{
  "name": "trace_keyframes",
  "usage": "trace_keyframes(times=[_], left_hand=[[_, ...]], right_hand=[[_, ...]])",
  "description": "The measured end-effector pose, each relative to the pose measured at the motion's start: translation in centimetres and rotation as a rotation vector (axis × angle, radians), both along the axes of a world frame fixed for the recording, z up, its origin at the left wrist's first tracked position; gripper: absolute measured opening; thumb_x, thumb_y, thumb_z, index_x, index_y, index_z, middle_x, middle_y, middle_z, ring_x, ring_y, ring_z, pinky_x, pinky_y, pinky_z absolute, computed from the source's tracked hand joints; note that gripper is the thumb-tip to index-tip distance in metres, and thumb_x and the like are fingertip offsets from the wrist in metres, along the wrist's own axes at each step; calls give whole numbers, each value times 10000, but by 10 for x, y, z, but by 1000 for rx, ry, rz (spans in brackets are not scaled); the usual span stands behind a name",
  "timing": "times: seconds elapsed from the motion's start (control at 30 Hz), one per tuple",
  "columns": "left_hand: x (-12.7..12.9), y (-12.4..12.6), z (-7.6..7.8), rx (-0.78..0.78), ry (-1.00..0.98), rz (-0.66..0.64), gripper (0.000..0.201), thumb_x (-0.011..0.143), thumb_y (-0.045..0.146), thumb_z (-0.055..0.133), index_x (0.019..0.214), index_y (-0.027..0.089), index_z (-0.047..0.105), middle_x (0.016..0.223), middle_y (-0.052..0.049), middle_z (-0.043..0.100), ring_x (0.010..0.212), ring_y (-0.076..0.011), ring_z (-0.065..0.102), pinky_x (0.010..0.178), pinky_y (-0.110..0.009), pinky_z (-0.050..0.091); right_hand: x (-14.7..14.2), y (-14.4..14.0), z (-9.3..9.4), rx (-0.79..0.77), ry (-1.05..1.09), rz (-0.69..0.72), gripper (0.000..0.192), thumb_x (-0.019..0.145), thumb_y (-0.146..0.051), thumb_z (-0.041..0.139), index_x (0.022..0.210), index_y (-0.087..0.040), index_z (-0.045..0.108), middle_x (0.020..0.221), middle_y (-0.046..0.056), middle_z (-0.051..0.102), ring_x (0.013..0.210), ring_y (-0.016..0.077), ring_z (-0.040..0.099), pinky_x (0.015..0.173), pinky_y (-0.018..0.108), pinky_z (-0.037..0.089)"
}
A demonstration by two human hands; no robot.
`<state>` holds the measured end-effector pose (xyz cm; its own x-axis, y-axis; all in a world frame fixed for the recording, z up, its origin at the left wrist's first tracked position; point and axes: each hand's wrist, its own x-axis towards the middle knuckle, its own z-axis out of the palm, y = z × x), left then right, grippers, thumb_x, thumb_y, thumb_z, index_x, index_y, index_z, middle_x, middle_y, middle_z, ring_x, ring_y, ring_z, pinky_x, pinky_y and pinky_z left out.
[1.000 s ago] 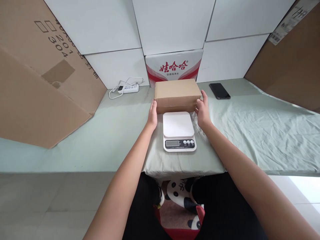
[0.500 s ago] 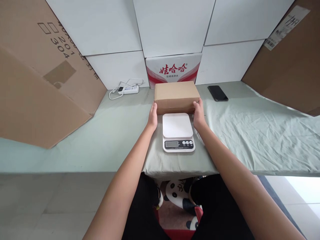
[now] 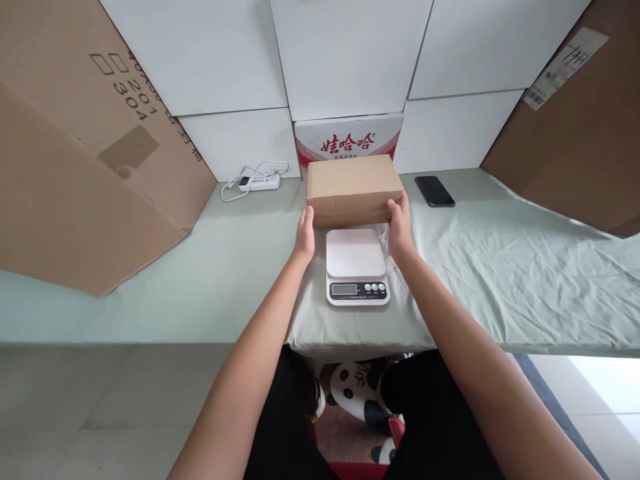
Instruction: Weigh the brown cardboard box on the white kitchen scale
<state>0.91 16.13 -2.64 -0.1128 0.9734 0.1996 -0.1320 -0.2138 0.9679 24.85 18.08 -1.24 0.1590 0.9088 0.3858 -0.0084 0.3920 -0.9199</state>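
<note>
Between my two hands is a brown cardboard box (image 3: 354, 190), slightly tilted and seemingly raised off the cloth. My left hand (image 3: 305, 233) presses on its left end with the thumb up. At the right end, my right hand (image 3: 399, 225) grips it, the thumb lying on the front face. Just in front of the box, nearer to me, a white digital kitchen scale (image 3: 356, 257) lies flat, its weighing plate bare. The scale's small display shows no digits that I can read. The box hides the lower part of a white and red carton (image 3: 345, 133).
A pale green cloth (image 3: 200, 267) covers the table. A white power strip (image 3: 260, 182) with a cable lies back left, a black phone (image 3: 435, 191) back right. Large cardboard pieces stand at the left (image 3: 100, 173) and right (image 3: 575, 133). White panels (image 3: 350, 53) close off the back.
Both hands have lifted the box a little; it now covers more of the carton behind and its right end sits higher. The scale stays in place. The view has shifted slightly.
</note>
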Motion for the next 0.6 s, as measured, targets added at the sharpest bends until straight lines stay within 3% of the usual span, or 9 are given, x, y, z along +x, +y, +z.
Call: trace_keyframes(times=[0.23, 0.4, 0.6], left_hand=[[4, -37, 19, 49, -7, 92, 832, 1023, 860, 463, 1659, 332, 560, 1822, -15, 514, 1791, -304, 297, 1479, -471, 251], [7, -87, 23, 90, 15, 91, 815, 1008, 887, 465, 1676, 426, 538, 1840, 42, 480, 1795, -296, 290, 1480, -469, 255], [12, -130, 21, 111, 25, 52, 781, 1049, 849, 408, 1686, 415, 537, 1820, 27, 515, 1792, -288, 299, 1474, -466, 281]], right_hand=[[-4, -34, 14, 14, -25, 5, 685, 976, -597, 550, 1630, -411, 466, 1716, 8, 553, 1686, 292, 436, 1449, 615, 344], [-5, -81, 14, -3, 0, -12, 643, 988, -558, 569, 1604, -389, 500, 1656, 41, 589, 1657, 320, 475, 1440, 637, 365], [-7, -135, 15, -42, 46, -114, 617, 996, -582, 575, 1575, -375, 532, 1652, 57, 592, 1651, 348, 488, 1449, 662, 340]])
